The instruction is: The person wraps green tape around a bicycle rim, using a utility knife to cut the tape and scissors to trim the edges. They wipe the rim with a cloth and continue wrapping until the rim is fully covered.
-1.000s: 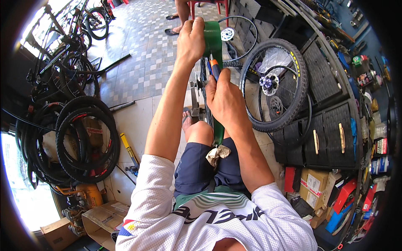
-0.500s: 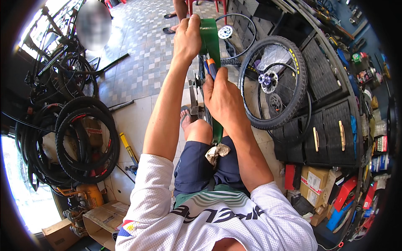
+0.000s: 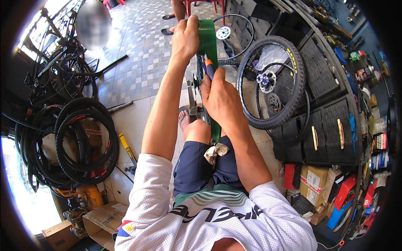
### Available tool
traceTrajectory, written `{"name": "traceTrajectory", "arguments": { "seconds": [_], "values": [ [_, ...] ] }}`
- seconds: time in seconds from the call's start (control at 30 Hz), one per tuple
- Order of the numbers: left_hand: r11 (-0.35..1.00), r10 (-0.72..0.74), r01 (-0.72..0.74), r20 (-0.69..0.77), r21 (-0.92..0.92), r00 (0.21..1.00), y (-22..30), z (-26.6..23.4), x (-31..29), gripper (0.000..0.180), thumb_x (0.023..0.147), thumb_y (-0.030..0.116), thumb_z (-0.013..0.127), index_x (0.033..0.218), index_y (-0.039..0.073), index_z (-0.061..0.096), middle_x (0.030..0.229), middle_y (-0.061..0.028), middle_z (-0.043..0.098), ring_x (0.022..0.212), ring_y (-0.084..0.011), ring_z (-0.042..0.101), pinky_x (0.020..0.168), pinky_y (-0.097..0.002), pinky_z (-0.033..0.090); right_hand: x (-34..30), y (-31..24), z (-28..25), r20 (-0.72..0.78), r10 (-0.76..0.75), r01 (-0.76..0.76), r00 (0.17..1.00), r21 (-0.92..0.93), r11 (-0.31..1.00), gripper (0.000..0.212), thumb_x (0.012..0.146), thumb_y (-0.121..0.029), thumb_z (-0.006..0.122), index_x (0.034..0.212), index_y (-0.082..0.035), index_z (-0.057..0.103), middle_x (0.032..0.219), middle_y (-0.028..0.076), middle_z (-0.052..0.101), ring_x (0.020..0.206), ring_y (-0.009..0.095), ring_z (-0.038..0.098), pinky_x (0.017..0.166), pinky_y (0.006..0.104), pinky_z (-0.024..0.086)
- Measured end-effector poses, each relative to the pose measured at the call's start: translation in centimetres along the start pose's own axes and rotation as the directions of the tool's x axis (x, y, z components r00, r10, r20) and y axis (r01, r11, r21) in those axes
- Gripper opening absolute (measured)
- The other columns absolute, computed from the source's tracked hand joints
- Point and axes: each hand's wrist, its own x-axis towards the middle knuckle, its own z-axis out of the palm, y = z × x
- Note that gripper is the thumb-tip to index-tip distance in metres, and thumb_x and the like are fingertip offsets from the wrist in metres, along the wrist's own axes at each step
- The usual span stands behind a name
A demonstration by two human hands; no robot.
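A wide, shiny green strip (image 3: 208, 35) runs lengthwise in front of me, from my left hand down between my knees. My left hand (image 3: 186, 37) grips the strip's far end, fingers closed at its left edge. Lower down, my right hand (image 3: 220, 94) is closed around a slim hand tool (image 3: 209, 67) with an orange-and-blue handle. Its narrow tip points away from me and lies against the strip; its exact kind is hard to make out. Beneath, partly hidden, is a dark metal stand (image 3: 193, 98). A crumpled, stained rag (image 3: 216, 154) lies by the strip's near end, on my shorts.
On the right, a bicycle wheel (image 3: 298, 92) with a knobbly tyre leans against black drawers (image 3: 322, 134). Several tyres (image 3: 63, 142) are piled at the left, near a yellow tool (image 3: 127, 147) on the floor. Cardboard boxes (image 3: 102, 219) sit at lower left. Another person's feet (image 3: 168, 31) show ahead.
Both hands keep their holds on the strip and the tool. The whole view shifts very slightly; the tool's tip stays at about the same place on the strip.
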Motion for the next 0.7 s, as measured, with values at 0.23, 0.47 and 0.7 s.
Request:
{"name": "traceTrajectory", "arguments": {
  "seconds": [0.23, 0.47, 0.7],
  "values": [
    [0.999, -0.04, 0.04, -0.008, -0.008, 0.999, 0.24, -0.04, 0.07, 0.065, 0.099, 0.053, 0.038, 0.127, -0.001, 0.062, 0.132, -0.0334, 0.059, 0.128, -0.0501, 0.051, 0.109, -0.0485, 0.038, 0.01, -0.2, -0.27, 0.027, 0.026, -0.027, 0.999, 0.016, 1.0, 0.034, 0.103, -0.028, 0.05, 0.103, 0.005, 0.041, 0.068, 0.028, 0.066, 0.067, 0.048, 0.069, 0.059, 0.0562, 0.057],
    [0.999, -0.04, 0.041, 0.013, -0.027, 0.999, 0.05, -0.1, 0.08, 0.066, 0.099, 0.054, 0.039, 0.129, 0.0, 0.061, 0.135, -0.0329, 0.057, 0.131, -0.0492, 0.049, 0.11, -0.0478, 0.037, -0.04, -0.16, -0.16, 0.04, 0.043, -0.043, 0.998, 0.005, 0.999, 0.033, 0.103, -0.029, 0.05, 0.102, 0.003, 0.041, 0.068, 0.029, 0.066, 0.068, 0.049, 0.069, 0.061, 0.0573, 0.057],
    [0.998, 0.007, -0.009, 0.019, 0.057, 1.0, 0.46, -0.43, -0.65, 0.051, 0.102, 0.045, 0.037, 0.123, 0.006, 0.062, 0.13, -0.0309, 0.059, 0.123, -0.0516, 0.051, 0.107, -0.0502, 0.039, -0.15, -0.26, -0.05, 0.071, 0.056, -0.056, 0.996, 0.001, 0.998, 0.033, 0.102, -0.028, 0.05, 0.102, 0.004, 0.041, 0.068, 0.029, 0.066, 0.069, 0.049, 0.069, 0.062, 0.0576, 0.057]
  ]
}}
